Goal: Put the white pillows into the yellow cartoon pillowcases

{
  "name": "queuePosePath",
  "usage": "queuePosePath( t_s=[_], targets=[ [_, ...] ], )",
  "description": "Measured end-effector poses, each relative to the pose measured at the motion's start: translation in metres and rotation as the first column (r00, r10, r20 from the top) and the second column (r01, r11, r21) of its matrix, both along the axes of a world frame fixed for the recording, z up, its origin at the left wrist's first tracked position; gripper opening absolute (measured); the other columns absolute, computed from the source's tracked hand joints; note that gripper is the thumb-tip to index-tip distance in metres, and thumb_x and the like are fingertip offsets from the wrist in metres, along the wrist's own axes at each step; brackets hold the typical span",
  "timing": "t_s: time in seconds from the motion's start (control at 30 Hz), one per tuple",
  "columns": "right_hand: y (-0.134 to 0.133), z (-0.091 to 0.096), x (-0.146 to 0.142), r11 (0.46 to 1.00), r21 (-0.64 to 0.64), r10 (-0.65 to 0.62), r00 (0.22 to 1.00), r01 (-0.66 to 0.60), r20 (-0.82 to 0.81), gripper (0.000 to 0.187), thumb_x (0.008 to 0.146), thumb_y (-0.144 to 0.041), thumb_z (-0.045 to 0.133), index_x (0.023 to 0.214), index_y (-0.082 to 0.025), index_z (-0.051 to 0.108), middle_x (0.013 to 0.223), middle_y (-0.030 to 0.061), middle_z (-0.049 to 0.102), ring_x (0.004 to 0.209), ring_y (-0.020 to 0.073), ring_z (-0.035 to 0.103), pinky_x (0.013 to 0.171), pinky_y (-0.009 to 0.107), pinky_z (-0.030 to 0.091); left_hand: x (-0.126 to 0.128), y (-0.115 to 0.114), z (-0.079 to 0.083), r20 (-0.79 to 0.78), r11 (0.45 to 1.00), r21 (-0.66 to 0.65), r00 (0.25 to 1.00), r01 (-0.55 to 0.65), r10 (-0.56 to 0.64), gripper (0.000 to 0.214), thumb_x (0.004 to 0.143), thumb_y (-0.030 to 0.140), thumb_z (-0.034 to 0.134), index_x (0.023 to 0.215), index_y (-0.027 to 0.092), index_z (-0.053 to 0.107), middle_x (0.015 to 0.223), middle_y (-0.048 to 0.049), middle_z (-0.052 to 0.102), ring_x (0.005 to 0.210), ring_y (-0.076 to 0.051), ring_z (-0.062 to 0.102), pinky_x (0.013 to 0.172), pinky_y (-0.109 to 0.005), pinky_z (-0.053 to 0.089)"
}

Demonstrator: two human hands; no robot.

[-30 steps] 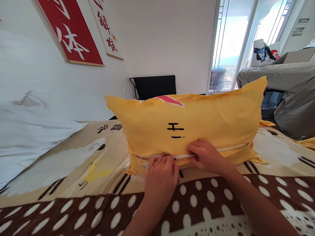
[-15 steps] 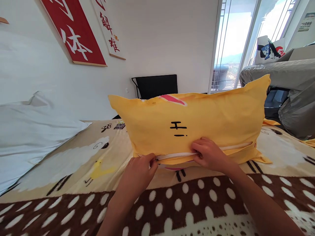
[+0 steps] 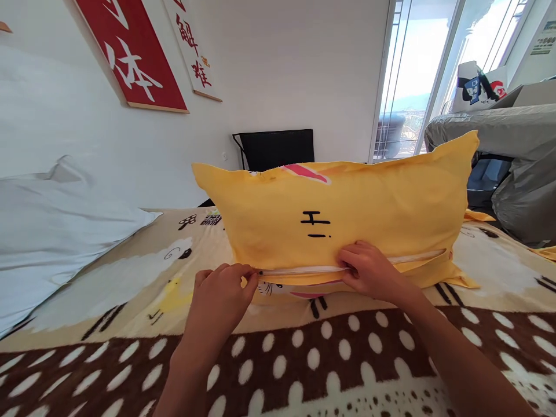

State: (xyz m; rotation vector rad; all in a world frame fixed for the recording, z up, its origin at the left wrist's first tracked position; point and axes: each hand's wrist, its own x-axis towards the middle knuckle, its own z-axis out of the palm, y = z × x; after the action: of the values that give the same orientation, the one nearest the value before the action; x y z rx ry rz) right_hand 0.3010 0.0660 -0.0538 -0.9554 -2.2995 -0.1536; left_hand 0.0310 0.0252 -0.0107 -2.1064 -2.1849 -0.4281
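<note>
A yellow pillow [image 3: 382,208] in a printed case stands on its long side on the bed, black "Hi!" lettering facing me. Along its lower edge runs a pale zipper [image 3: 299,270]. At the zipper's left end, my left hand [image 3: 223,298] is closed in a pinch on the zipper pull, which its fingers mostly hide. My right hand [image 3: 369,269] grips the pillowcase fabric by the zipper, right of the lettering, thumb and fingers pressed together. Below the zipper shows a strip of the case with a printed whiskered face.
Under the pillow lies a brown and beige patterned blanket [image 3: 278,368]. A white pillow [image 3: 65,231] rests at the left. Behind stand a black chair [image 3: 275,147] and, to the right, furniture under a grey cover [image 3: 521,156]. More yellow fabric [image 3: 545,253] lies at the far right.
My left hand has moved left along the zipper with the pull, and a longer stretch of zipper shows between my hands. My right hand has stayed in place on the pillowcase.
</note>
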Motion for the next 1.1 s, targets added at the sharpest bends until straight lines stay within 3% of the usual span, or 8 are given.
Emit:
queuePosePath(
  t_s=[0.2,0.43,0.7,0.93,1.1],
  targets=[
    [-0.001,0.0,0.002,1.0,-0.003,-0.003,1.0,0.003,-0.001,0.014,0.069,-0.006,0.048,0.069,-0.019,0.044,0.067,-0.0003,0.051,0.064,0.0134,0.038,0.065,0.024,0.029,0.005,-0.001,-0.001,-0.067,0.993,0.1,0.996,-0.056,0.063,0.037,0.083,0.032,0.04,0.084,0.019,0.074,0.081,-0.0089,0.07,0.082,-0.025,0.06,0.089,-0.042,0.033],
    [0.0,-0.002,0.003,1.0,-0.008,-0.013,1.0,0.013,0.017,0.014,0.069,-0.005,0.047,0.07,-0.019,0.045,0.068,-0.0002,0.051,0.066,0.0139,0.039,0.066,0.025,0.029,-0.004,0.013,-0.007,0.066,1.0,0.016,0.998,-0.004,0.003,0.033,0.079,0.033,0.041,0.072,0.018,0.07,0.071,-0.004,0.071,0.064,-0.019,0.056,0.071,-0.034,0.035],
    [-0.001,0.0,0.003,1.0,-0.026,-0.012,1.0,0.012,0.013,0.013,0.069,-0.006,0.048,0.069,-0.019,0.045,0.068,0.0004,0.051,0.066,0.0142,0.04,0.065,0.025,0.029,-0.015,0.019,-0.01,-0.016,0.99,0.093,0.995,-0.101,0.103,0.031,0.079,0.036,0.041,0.066,0.02,0.064,0.073,-0.0064,0.068,0.074,-0.025,0.058,0.079,-0.039,0.033],
    [-0.001,-0.001,0.002,1.0,-0.029,-0.007,1.0,0.007,0.01,0.013,0.069,-0.005,0.047,0.07,-0.019,0.046,0.067,0.0001,0.051,0.065,0.0137,0.038,0.065,0.024,0.029,-0.024,0.023,-0.012,0.007,0.981,0.112,0.988,-0.157,0.157,0.029,0.078,0.037,0.043,0.055,0.021,0.051,0.06,-0.0048,0.061,0.066,-0.024,0.055,0.075,-0.041,0.032],
    [-0.002,0.0,0.001,1.0,-0.029,-0.006,1.0,0.007,0.019,0.014,0.068,-0.005,0.047,0.07,-0.019,0.045,0.067,-0.0005,0.051,0.065,0.0133,0.037,0.064,0.024,0.028,-0.03,0.025,-0.014,0.024,0.975,0.14,0.985,-0.175,0.173,0.029,0.077,0.037,0.046,0.053,0.021,0.051,0.057,-0.0044,0.059,0.062,-0.024,0.054,0.072,-0.04,0.033]
  ],
)
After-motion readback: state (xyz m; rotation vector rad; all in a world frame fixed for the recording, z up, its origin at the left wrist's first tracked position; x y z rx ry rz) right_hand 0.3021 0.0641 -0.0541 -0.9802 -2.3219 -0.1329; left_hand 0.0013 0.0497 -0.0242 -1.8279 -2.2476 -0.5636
